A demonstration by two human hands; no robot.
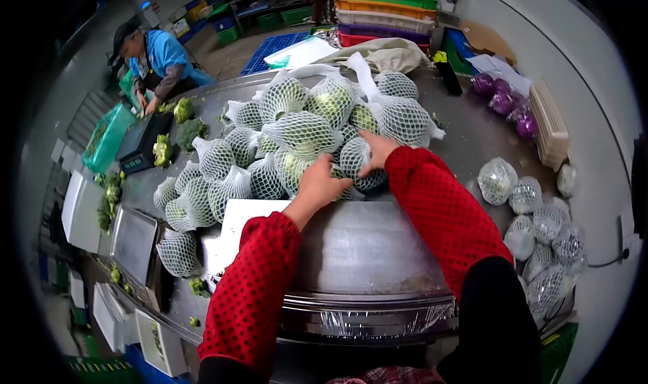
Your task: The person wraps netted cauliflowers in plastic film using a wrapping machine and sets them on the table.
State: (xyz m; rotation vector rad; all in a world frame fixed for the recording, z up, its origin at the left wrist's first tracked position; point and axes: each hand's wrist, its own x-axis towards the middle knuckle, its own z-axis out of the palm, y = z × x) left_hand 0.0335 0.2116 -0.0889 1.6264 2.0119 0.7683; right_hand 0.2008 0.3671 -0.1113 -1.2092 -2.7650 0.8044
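A heap of pale green vegetables in white foam nets (304, 133) covers the middle of the metal table. At its near right side, my right hand (379, 151) curls its fingers and thumb over one netted vegetable (354, 156). Just left of that, my left hand (320, 184) reaches in with thumb and fingers apart, its fingertips by the lower side of the same vegetable. Whether the left fingertips press on it, I cannot tell. Both forearms, in red dotted sleeves, pass over a metal wrapping machine (371, 245) with a flat top.
Clear-wrapped netted vegetables (540, 232) lie at the right, below purple wrapped ones (503, 100) and stacked pale trays (548, 124). Left are a scale (143, 144), loose broccoli (191, 134) and a co-worker in blue (165, 56). Coloured crates (385, 9) stand behind.
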